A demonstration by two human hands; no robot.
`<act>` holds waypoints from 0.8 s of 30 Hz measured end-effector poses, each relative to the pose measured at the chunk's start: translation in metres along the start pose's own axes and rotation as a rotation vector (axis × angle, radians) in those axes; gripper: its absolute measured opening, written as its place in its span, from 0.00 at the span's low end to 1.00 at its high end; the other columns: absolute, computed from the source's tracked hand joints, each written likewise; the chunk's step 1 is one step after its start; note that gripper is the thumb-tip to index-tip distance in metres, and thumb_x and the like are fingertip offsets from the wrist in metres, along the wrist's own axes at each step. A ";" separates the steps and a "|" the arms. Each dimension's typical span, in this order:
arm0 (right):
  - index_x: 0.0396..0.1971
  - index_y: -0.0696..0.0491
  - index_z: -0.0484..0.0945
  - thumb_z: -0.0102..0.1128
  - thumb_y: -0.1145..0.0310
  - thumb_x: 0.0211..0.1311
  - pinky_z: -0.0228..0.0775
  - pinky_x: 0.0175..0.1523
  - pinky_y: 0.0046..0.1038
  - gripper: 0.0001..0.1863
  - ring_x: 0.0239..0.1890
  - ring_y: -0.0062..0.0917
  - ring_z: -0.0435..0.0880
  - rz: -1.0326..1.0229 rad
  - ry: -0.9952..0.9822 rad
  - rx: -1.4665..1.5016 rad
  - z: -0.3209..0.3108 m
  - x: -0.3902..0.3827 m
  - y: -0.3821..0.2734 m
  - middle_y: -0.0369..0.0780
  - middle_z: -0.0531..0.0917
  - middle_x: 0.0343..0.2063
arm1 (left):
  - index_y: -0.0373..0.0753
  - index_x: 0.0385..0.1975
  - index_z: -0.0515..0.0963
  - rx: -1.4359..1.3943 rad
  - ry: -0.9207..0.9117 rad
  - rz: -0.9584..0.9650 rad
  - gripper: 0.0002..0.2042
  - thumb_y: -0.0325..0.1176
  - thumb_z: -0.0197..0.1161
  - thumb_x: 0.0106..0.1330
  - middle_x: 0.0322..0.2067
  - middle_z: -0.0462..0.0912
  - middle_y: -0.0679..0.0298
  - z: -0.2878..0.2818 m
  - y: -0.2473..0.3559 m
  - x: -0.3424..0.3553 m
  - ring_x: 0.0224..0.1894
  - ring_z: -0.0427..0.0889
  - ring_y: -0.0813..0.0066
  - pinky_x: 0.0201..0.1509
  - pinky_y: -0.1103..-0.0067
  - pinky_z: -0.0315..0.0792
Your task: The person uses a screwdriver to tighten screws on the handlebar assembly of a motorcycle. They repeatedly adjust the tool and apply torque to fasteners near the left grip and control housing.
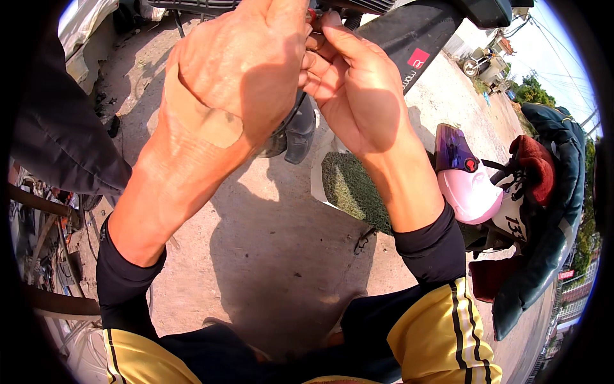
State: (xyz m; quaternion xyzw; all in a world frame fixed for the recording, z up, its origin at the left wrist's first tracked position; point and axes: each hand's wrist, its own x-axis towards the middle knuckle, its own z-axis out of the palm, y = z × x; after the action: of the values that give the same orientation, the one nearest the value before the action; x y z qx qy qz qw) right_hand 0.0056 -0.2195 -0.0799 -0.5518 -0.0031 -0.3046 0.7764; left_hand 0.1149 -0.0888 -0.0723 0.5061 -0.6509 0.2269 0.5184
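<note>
Head view, looking down past my forearms: my left hand (pixel 236 70) and right hand (pixel 368 89) meet at the upper edge, beside a dark grey panel (pixel 409 32). The right thumb and fingers curl inward; the left fingertips run out of the picture, so I cannot tell whether either hand grips the small red part (pixel 311 14) showing between them. Fine fingertip work of this kind would, in my judgement, go best with one hand steadying while the other makes small turns, the finger pads square to the part, and my left hand lowered slightly to clear the sight line. A loose piece could drop to the ground (pixel 281 256). Markings: the panel carries a pink-red square label (pixel 419 59) with a white emblem and pale slanted lettering below it; dark numerals mark a white panel (pixel 513 221) beside the pink helmet (pixel 470 195); a distant red sign (pixel 566 275) is too small to read.
</note>
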 end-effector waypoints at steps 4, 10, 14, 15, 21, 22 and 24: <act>0.51 0.64 0.79 0.64 0.64 0.71 0.74 0.41 0.20 0.18 0.35 0.17 0.80 -0.144 0.109 -0.496 -0.034 -0.012 -0.008 0.39 0.85 0.38 | 0.38 0.49 0.79 0.685 -0.024 0.037 0.09 0.32 0.62 0.73 0.40 0.86 0.53 0.007 0.009 0.003 0.38 0.86 0.48 0.37 0.65 0.79; 0.53 0.64 0.78 0.70 0.69 0.64 0.73 0.43 0.19 0.21 0.34 0.14 0.77 -0.576 0.301 -0.828 -0.083 -0.030 -0.035 0.36 0.82 0.35 | 0.39 0.39 0.76 0.781 -0.041 0.075 0.09 0.35 0.67 0.69 0.27 0.84 0.57 0.020 0.014 0.000 0.24 0.84 0.53 0.24 0.66 0.76; 0.58 0.61 0.76 0.78 0.60 0.59 0.68 0.40 0.18 0.32 0.44 0.17 0.76 -0.884 0.431 -1.261 -0.119 -0.028 -0.053 0.35 0.80 0.43 | 0.38 0.40 0.79 0.806 -0.025 -0.013 0.08 0.35 0.67 0.70 0.29 0.86 0.55 0.028 0.012 -0.006 0.26 0.85 0.53 0.25 0.66 0.77; 0.59 0.62 0.75 0.80 0.57 0.57 0.71 0.44 0.21 0.36 0.50 0.19 0.76 -0.813 0.459 -1.293 -0.126 -0.031 -0.057 0.38 0.79 0.49 | 0.37 0.41 0.81 0.769 -0.001 -0.044 0.09 0.37 0.65 0.72 0.28 0.86 0.54 0.029 0.011 -0.005 0.27 0.85 0.52 0.28 0.67 0.77; 0.64 0.61 0.69 0.77 0.58 0.61 0.76 0.57 0.28 0.38 0.56 0.25 0.81 -0.359 0.172 -0.759 -0.140 -0.017 -0.037 0.43 0.82 0.52 | 0.32 0.44 0.84 0.461 0.005 -0.399 0.19 0.46 0.58 0.78 0.19 0.76 0.63 0.014 0.005 0.008 0.21 0.74 0.73 0.27 0.75 0.67; 0.64 0.61 0.68 0.76 0.61 0.62 0.77 0.56 0.28 0.36 0.53 0.25 0.82 -0.224 0.100 -0.811 -0.136 -0.018 -0.041 0.43 0.84 0.50 | 0.31 0.43 0.83 0.368 0.015 -0.500 0.21 0.47 0.58 0.78 0.19 0.73 0.67 0.011 0.002 0.007 0.21 0.68 0.80 0.25 0.77 0.64; 0.61 0.60 0.71 0.74 0.64 0.64 0.78 0.55 0.27 0.31 0.50 0.24 0.84 -0.272 0.177 -0.822 -0.140 -0.014 -0.028 0.42 0.85 0.47 | 0.29 0.42 0.84 0.163 0.034 -0.658 0.22 0.48 0.57 0.79 0.20 0.71 0.71 0.011 -0.008 0.002 0.22 0.64 0.84 0.24 0.79 0.59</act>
State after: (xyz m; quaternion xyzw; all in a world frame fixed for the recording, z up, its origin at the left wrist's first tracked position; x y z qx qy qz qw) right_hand -0.0658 -0.3393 -0.1157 -0.7811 0.1123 -0.4262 0.4423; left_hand 0.1174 -0.1015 -0.0759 0.7251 -0.4234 0.1073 0.5324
